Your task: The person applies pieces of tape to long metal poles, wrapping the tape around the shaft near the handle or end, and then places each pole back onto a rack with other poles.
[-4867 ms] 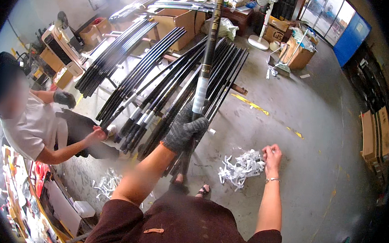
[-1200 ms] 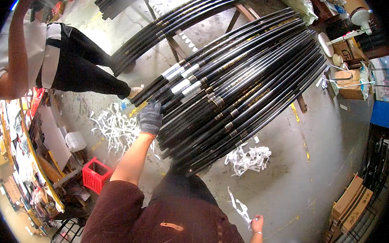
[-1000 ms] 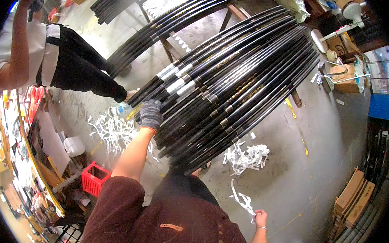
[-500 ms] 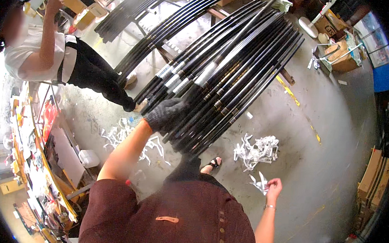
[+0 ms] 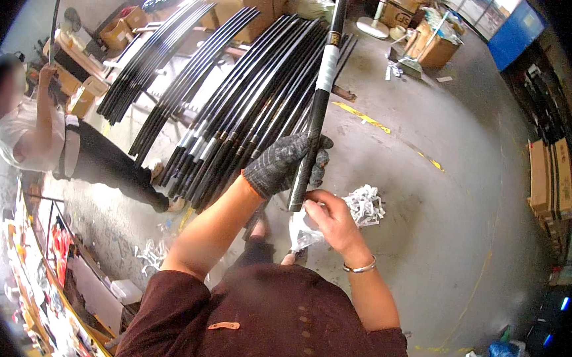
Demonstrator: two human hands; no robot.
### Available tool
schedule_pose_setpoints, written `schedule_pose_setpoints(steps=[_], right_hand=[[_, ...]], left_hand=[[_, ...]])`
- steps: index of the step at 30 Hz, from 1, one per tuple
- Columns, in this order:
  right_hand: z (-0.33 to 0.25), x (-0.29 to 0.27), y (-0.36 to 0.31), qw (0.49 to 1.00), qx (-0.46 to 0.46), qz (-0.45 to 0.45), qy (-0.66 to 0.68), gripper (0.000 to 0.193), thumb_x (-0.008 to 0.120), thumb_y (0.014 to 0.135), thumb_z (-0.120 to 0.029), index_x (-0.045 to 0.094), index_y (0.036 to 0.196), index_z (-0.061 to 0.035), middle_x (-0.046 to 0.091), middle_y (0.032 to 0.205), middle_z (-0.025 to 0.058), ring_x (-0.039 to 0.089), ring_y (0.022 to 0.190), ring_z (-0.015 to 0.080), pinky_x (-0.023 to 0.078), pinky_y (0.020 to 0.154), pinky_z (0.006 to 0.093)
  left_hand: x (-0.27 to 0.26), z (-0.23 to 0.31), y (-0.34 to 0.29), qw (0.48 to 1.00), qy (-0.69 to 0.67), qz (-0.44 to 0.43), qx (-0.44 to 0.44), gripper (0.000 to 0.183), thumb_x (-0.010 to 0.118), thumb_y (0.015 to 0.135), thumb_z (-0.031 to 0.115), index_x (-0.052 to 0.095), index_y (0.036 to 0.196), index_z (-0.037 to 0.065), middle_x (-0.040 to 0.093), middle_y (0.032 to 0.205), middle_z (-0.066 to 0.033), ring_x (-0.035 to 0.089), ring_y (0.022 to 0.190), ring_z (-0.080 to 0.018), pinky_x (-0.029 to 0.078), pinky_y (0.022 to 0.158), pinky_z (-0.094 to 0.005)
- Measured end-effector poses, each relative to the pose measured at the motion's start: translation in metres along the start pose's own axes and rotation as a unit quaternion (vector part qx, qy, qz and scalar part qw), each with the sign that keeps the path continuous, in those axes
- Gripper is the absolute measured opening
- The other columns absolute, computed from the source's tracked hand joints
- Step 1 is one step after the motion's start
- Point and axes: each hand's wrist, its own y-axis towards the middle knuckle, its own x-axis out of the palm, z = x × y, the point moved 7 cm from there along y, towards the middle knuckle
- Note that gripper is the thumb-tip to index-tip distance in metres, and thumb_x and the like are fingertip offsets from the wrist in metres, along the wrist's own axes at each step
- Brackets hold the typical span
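Observation:
My left hand (image 5: pixel 286 160), in a dark grey knit glove with an orange cuff, is closed round a long black rod (image 5: pixel 318 114) near its lower end. The rod stands tilted up in front of me and has a white band (image 5: pixel 327 68) farther up. My bare right hand (image 5: pixel 334 223), with a silver bangle at the wrist, is at the rod's lower end. Its fingers are pinched on thin white strips (image 5: pixel 303 231) that hang below it; whether the fingertips touch the rod is hard to tell. Behind lies a row of similar black rods (image 5: pixel 236 135) on a rack.
A heap of white strips (image 5: pixel 365 205) lies on the floor beyond my right hand. Two more bundles of rods (image 5: pixel 155 63) rest at the left. A co-worker (image 5: pixel 44 122) at the left holds a rod upright. Cardboard boxes (image 5: pixel 544 173) stand at the right, and a cluttered table (image 5: pixel 47 274) at the lower left.
My left hand has lifted one rod off the row and brought it right, upright before me. My right hand has moved in from the right to the rod's lower end.

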Motion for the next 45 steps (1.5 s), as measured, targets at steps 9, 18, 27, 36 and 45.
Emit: schedule_pose_setpoints(steps=[9,18,27,36,45], right_hand=[[-0.015,-0.023,-0.026,0.988,-0.027,0.087,-0.121,0.012,0.064,0.08,-0.009,0.063,0.083,0.0029,0.064,0.076,0.0125,0.063,0.067,0.0191,0.049,0.06,0.0319],[-0.033,-0.027,-0.048,0.991,-0.088,0.099,-0.012,0.008,0.061,0.086,-0.006,0.06,0.081,0.0006,0.057,0.075,0.0034,0.051,0.067,0.0077,0.042,0.06,0.0241],[-0.031,-0.014,-0.021,0.979,-0.097,0.142,-0.109,0.021,0.069,0.085,-0.011,0.054,0.075,0.0011,0.052,0.062,0.0039,0.046,0.061,0.011,0.04,0.057,0.0278],[0.052,-0.036,0.022,0.91,-0.068,0.254,-0.321,0.027,0.066,0.087,-0.025,0.053,0.079,-0.0036,0.06,0.08,0.0144,0.06,0.073,0.037,0.045,0.063,0.0459],[0.127,-0.101,0.027,0.843,0.0,0.292,-0.452,0.022,0.066,0.084,-0.024,0.055,0.081,-0.0054,0.062,0.084,0.0133,0.06,0.08,0.0385,0.046,0.067,0.0485]], left_hand=[[0.024,-0.02,-0.001,0.998,0.044,-0.027,0.022,0.053,0.066,0.089,0.035,0.051,0.125,-0.002,0.063,0.091,-0.0067,0.063,0.074,-0.0177,0.054,0.065,-0.0313],[0.034,-0.004,-0.01,0.995,0.073,-0.009,0.073,0.042,0.062,0.093,0.024,0.051,0.124,-0.002,0.063,0.093,-0.0078,0.063,0.078,-0.0178,0.053,0.068,-0.0298],[0.025,0.004,-0.026,0.974,0.201,0.032,0.098,0.051,0.071,0.084,0.017,0.05,0.129,0.003,0.063,0.095,-0.0063,0.061,0.079,-0.0161,0.052,0.069,-0.0298],[-0.014,-0.006,-0.048,0.982,0.186,0.021,0.019,0.067,0.078,0.073,0.008,0.046,0.132,0.006,0.063,0.103,-0.0082,0.063,0.09,-0.02,0.055,0.085,-0.0394],[0.002,-0.015,-0.054,0.998,0.05,0.004,0.029,0.078,0.083,0.066,0.018,0.042,0.132,0.011,0.058,0.103,-0.0064,0.059,0.098,-0.0226,0.054,0.085,-0.0464]])
